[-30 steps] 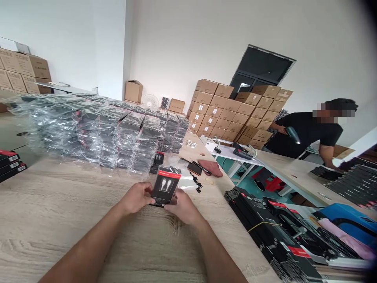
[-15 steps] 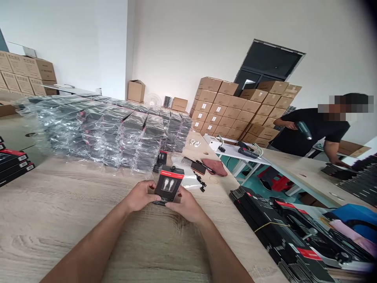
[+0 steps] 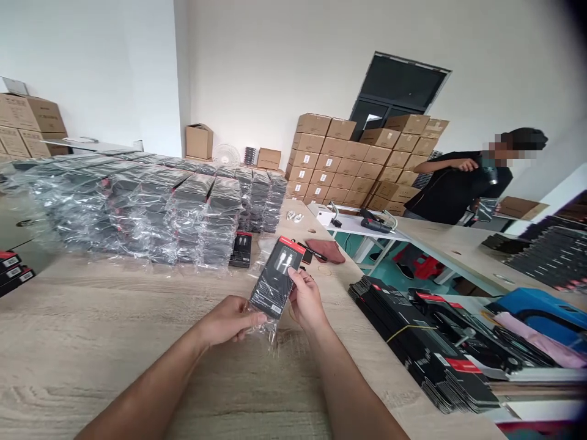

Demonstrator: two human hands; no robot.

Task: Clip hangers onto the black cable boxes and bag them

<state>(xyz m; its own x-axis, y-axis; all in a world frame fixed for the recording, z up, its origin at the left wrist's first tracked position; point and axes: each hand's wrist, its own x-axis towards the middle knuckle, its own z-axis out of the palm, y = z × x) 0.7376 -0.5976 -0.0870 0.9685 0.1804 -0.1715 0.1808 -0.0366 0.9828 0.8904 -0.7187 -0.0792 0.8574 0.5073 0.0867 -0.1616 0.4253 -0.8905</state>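
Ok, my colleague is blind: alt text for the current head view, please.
A person's left hand and right hand hold a black box in clear plastic above a wooden table. Behind stand stacks of wrapped boxes; at right, a co-worker holds a dark tool.

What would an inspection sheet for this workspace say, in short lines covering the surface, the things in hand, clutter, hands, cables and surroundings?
Surface: wood-grain table.
Job's things: black box with red top band, in clear wrap hanging loose at its lower end; plastic-wrapped stacks behind.
Clutter: reddish-brown cloth beyond the box.
Left hand: pinching the wrap near the box's lower end.
Right hand: gripping the box's right edge, thumb on its front.
Cables: dark cords beside pink cloth; connections unclear.
Surroundings: stacked cartons; another person holding a handheld tool.
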